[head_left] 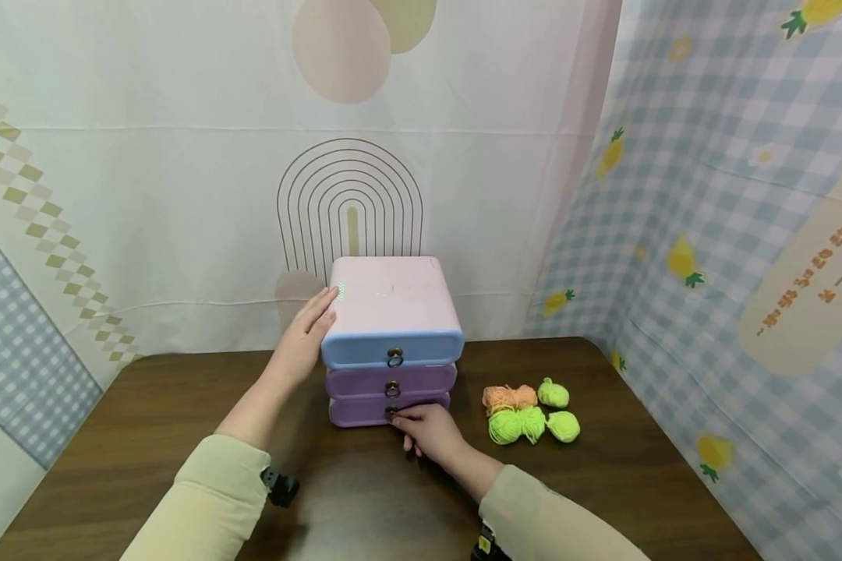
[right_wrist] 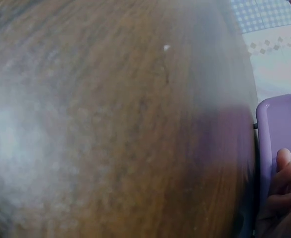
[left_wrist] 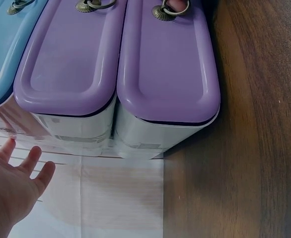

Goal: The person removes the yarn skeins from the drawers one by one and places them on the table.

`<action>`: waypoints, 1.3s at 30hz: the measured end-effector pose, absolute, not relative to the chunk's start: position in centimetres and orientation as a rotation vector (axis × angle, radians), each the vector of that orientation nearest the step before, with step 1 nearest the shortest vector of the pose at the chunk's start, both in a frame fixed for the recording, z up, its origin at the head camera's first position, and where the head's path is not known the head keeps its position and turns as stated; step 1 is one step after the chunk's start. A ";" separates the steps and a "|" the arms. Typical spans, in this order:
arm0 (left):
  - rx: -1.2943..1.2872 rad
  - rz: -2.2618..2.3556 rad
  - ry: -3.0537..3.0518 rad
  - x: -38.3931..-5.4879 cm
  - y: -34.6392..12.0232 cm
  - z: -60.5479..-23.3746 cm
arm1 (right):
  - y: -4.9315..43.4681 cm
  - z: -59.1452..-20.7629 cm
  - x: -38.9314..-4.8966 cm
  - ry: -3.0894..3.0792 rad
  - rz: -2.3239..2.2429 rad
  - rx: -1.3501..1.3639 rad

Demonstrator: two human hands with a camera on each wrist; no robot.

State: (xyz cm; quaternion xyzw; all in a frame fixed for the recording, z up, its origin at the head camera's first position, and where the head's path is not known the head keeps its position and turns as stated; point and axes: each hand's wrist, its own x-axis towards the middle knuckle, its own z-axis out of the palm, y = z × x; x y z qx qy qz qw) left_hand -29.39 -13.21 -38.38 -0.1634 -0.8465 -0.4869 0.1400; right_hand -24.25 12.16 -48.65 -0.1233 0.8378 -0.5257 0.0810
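A small drawer cabinet (head_left: 393, 300) stands on the table, with a pinkish-white top, one blue drawer (head_left: 365, 351) and two purple drawers below. Each drawer front carries a brass ring pull. At the bottom purple drawer (left_wrist: 170, 64), my right hand (head_left: 431, 432) holds the ring pull (left_wrist: 164, 12), a fingertip inside the ring. The bottom drawer looks closed. My left hand (head_left: 302, 343) lies against the cabinet's upper left side, fingers extended; in the left wrist view those fingers (left_wrist: 31, 159) are spread. Only the right hand's curled fingers (right_wrist: 284, 173) show in the right wrist view.
Right of the cabinet lie an orange yarn bundle (head_left: 509, 396) and several yellow-green yarn balls (head_left: 564, 426). Behind the brown wooden table (head_left: 182, 405) hangs a white patterned cloth (head_left: 203, 195); a blue checked cloth (head_left: 730, 234) hangs on the right.
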 end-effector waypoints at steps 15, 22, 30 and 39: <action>-0.481 -1.405 -2.416 -29.5 -13.2 -38.5 | 13.2 -48.7 -22.1 2.570 -1.399 -0.443; -0.475 -1.412 -2.408 -29.5 -13.2 -38.4 | 13.6 -48.4 -20.8 2.588 -1.320 -0.451; -0.481 -1.412 -2.407 -29.5 -13.2 -38.4 | 14.0 -48.1 -18.9 2.570 -1.318 -0.475; -0.478 -1.402 -2.411 -29.5 -13.1 -38.5 | 14.4 -48.4 -16.9 2.554 -1.344 -0.506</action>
